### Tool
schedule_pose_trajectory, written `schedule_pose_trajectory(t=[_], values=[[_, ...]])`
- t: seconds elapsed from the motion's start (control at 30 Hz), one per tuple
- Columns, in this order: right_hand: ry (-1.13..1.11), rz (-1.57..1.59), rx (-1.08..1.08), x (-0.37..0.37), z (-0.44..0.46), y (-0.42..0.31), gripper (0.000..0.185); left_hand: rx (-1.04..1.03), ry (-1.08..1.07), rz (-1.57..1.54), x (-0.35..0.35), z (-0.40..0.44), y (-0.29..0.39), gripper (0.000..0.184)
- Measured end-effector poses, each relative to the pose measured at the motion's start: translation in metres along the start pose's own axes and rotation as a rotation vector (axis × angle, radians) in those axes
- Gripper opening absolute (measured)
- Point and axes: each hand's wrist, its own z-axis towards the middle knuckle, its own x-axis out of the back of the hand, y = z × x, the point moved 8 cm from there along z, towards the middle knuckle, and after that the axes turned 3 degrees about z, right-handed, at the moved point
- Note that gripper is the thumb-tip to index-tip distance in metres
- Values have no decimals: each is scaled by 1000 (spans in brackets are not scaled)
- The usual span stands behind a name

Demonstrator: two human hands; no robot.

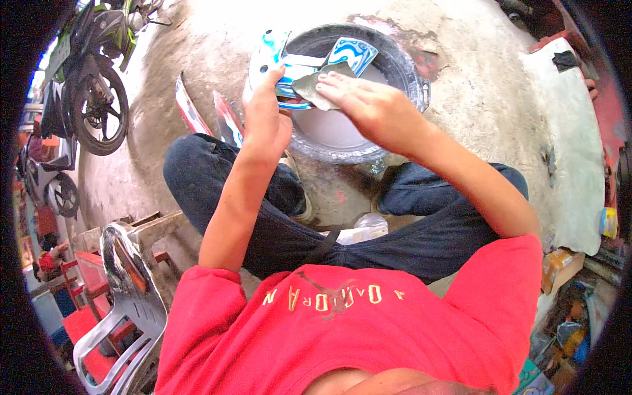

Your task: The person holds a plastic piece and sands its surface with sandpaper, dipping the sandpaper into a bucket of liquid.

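My left hand [266, 112] grips the left end of a blue and white patterned panel [355, 54], which is held over a round black basin [421, 82]. Cloudy whitish liquid [329, 130] lies in the basin. My right hand [372, 108] presses a grey-green sheet [316, 87] against the panel, its fingers stretched together over the sheet's right part. The sheet looks thin and bent. Part of the panel is hidden under the sheet and my hands.
Two red and white pieces [189, 105] [228, 120] lie on the floor left of the basin. Motorcycles [99, 99] stand at the left, above a grey plastic chair [141, 306]. A clear plastic item [370, 227] sits between my legs. A pale sheet [576, 151] is at the right.
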Motion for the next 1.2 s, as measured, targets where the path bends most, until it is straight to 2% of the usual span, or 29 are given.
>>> schedule_pose_trajectory(t=[0.07, 0.1, 0.17, 0.2, 0.23, 0.33, 0.43, 0.47, 0.5, 0.57, 0.67, 0.77, 0.83, 0.87, 1.03, 1.2], values=[[33, -3, 15, 9, 0, 20, 33, 33, 1, 5, -5, -2, -2, 33], [74, -19, -74, 14, 19, 61, 32, -47, -35, -13, -18, 21, 13, 32], [-60, 9, -332, 19, 23, 82, 35, -28, 1, -26, -19, 17, 17, 31], [-72, -44, -217, 14, 20, 69, 36, -24, 0, -19, -18, 15, 17, 30], [29, -2, -137, 13, 15, 43, 37, -10, 11, -15, -14, 11, 12, 29], [2, -20, 86, 5, 11, -20, 37, 19, 25, -8, -8, 7, 4, 32], [2, 22, -31, 10, 11, 32, 38, 12, 17, 45, -8, 3, 9, 33], [-107, 4, -226, 6, 7, 61, 37, 1, 13, 60, -10, 0, 10, 33], [-116, -9, -353, 10, 7, 76, 37, 3, 24, 42, -11, -1, 10, 30], [-78, 3, -197, 8, 6, 60, 38, 7, 48, 7, -11, -2, 10, 23], [1, -37, 93, 3, 8, -4, 35, 30, 32, 23, -2, 4, 4, 22], [-4, -50, 87, 6, 7, 16, 35, 69, 41, -11, -5, -2, 4, 20], [-30, -68, -46, 11, 6, 51, 35, 45, 46, 10, -5, -2, 6, 20], [-30, -86, -38, 13, 5, 50, 34, 32, 49, 20, -5, -2, 7, 20], [-34, -48, 161, 7, 6, -26, 40, 56, 8, 0, 1, 1, 2, 21], [-38, -91, 25, 7, 1, 37, 38, 70, 54, 23, -1, -6, 3, 20]])
